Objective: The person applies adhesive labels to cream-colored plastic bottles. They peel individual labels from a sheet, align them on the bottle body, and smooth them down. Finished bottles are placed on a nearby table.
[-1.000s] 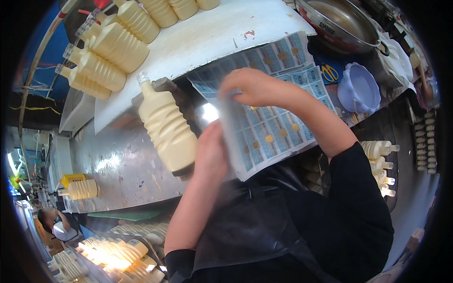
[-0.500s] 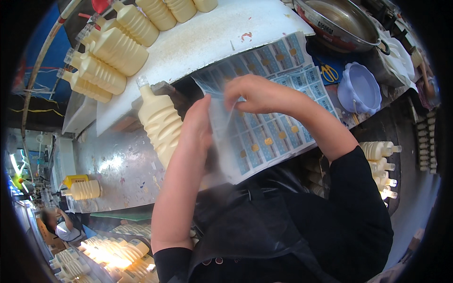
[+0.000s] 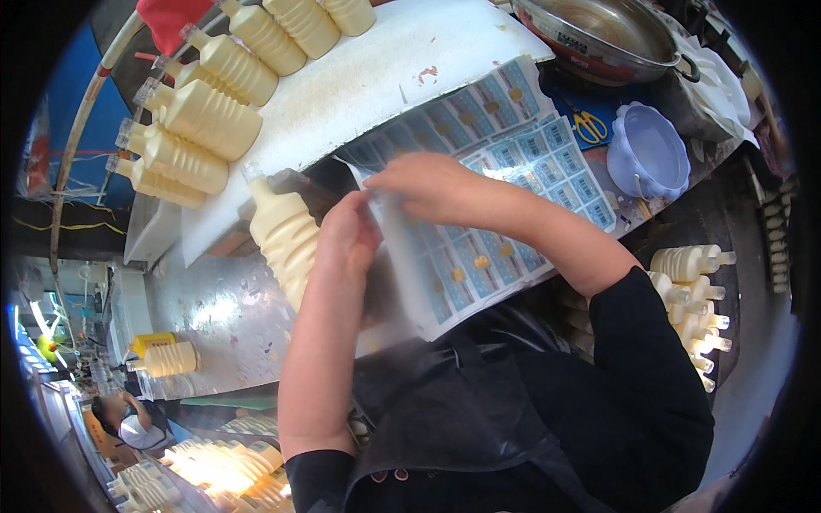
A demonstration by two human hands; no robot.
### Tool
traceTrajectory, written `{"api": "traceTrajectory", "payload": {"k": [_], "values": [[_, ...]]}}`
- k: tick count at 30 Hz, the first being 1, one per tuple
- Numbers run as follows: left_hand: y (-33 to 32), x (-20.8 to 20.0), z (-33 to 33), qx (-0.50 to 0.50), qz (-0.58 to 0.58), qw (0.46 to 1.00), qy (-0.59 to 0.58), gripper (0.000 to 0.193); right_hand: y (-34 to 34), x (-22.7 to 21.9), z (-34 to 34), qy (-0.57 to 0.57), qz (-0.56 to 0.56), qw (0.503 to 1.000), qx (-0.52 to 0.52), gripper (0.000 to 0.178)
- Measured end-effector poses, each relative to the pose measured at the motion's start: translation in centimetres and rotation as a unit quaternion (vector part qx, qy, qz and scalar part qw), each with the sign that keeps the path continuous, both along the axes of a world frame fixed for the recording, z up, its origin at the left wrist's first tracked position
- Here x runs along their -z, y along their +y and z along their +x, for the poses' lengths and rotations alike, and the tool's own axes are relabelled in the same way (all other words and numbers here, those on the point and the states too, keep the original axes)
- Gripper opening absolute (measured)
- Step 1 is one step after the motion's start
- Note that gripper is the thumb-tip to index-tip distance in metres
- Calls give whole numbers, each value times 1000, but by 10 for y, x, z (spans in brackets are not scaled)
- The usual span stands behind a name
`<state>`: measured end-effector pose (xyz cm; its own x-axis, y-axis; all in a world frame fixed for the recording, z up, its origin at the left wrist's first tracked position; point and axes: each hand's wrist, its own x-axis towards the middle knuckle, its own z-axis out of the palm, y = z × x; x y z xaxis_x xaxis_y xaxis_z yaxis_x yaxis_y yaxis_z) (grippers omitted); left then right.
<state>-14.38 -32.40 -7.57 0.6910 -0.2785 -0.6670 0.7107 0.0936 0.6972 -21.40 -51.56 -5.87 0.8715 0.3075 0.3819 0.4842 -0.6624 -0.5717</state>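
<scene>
Sheets of blue printed labels (image 3: 492, 167) lie stacked on the metal bench in front of me, their left edge lifted and blurred. My right hand (image 3: 432, 186) is over that edge, its fingertips pinched at the sheet's upper left corner. Close beside it, my left hand (image 3: 345, 232) has curled fingers at the lifted edge; whatever is in them is hidden. A cream plastic bottle (image 3: 282, 227) with a clear neck stands just left of my left hand, its lower part behind my forearm.
Several cream bottles (image 3: 205, 120) line the white board (image 3: 376, 81). At right are yellow-handled scissors (image 3: 590, 126), a lilac basin (image 3: 650, 154) and a large metal pan (image 3: 611, 30). More bottles (image 3: 688, 299) lie at lower right. A person (image 3: 137, 423) is at far left.
My right hand has moved slightly left and down along the sheet's edge, toward my left hand. The fingers of my left hand have dropped a little. The whole view has shifted slightly.
</scene>
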Motion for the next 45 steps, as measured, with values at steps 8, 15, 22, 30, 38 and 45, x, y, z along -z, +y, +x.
{"api": "traceTrajectory", "payload": {"k": [8, 15, 22, 30, 38, 45], "values": [[2, 18, 2, -17, -12, 999, -37, 15, 0, 15, 4, -67, -8, 997, 31, 20], [-5, -24, -28, 3, 45, 992, -121, 26, -13, -2, -39, -33, -102, 994, 36, 10], [-4, -21, -52, 49, 270, 854, -443, 71, -15, -13, -83, -89, -66, 988, 108, 16], [5, -64, -129, 425, 152, 838, -307, 86, -22, -27, -118, -191, -39, 959, 208, 25], [9, -73, -147, 464, 246, 760, -382, 93, -15, -23, -136, -226, -14, 943, 243, 26], [15, -43, -158, 415, 284, 722, -475, 72, -6, -20, -137, -233, -31, 939, 252, 30]]}}
